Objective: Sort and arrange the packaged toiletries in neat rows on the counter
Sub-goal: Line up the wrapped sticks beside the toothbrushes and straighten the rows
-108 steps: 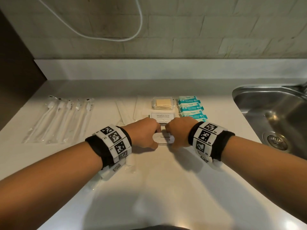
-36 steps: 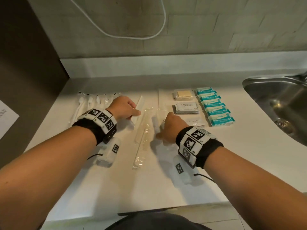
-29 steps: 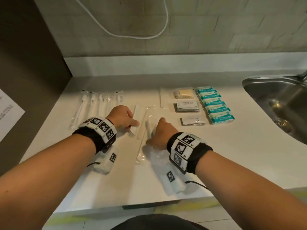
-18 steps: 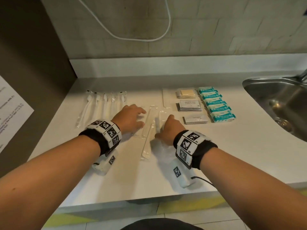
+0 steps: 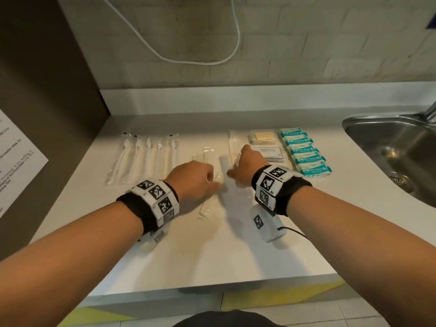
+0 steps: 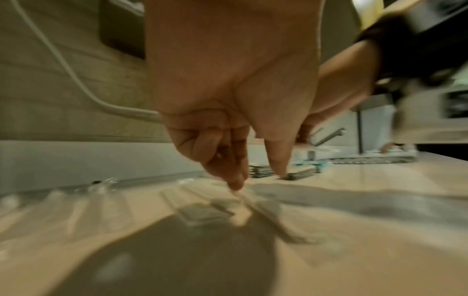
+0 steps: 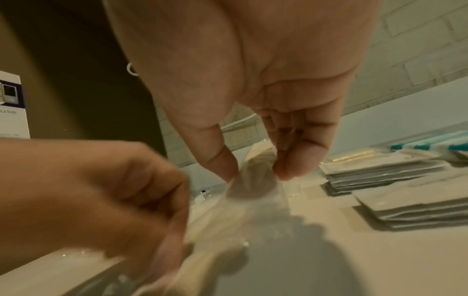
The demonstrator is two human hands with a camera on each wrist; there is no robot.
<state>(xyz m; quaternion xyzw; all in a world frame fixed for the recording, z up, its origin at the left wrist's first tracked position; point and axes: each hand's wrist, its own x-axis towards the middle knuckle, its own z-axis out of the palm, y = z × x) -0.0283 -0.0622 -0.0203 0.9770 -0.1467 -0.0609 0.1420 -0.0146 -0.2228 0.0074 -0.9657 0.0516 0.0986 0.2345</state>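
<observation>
Several long clear packets with cream combs lie mid-counter. In the head view my left hand point(image 5: 213, 179) is curled over one long packet point(image 5: 204, 206), thumb and forefinger pinching it near its middle. The left wrist view shows the fingertips point(image 6: 235, 186) down on that packet point(image 6: 243, 200). My right hand point(image 5: 244, 165) is just to the right. Its thumb and fingers point(image 7: 291, 172) pinch another clear comb packet point(image 7: 258, 158), whose end is lifted off the counter. Sorted rows lie behind: wrapped toothbrushes point(image 5: 144, 159), yellow soap point(image 5: 262, 136), shampoo sachets point(image 5: 269, 152) and teal packets point(image 5: 305, 152).
A steel sink point(image 5: 396, 149) is sunk into the counter point(image 5: 236, 256) at the right. A dark panel point(image 5: 47, 90) with a printed sheet walls off the left. A white cable point(image 5: 200, 60) hangs on the tiled back wall. The counter's front edge is close to me.
Three seconds ago both hands were at the sachet stack. They shifted left to the comb packets. In the last half second the left hand went from flat to curled and the right hand reached further back.
</observation>
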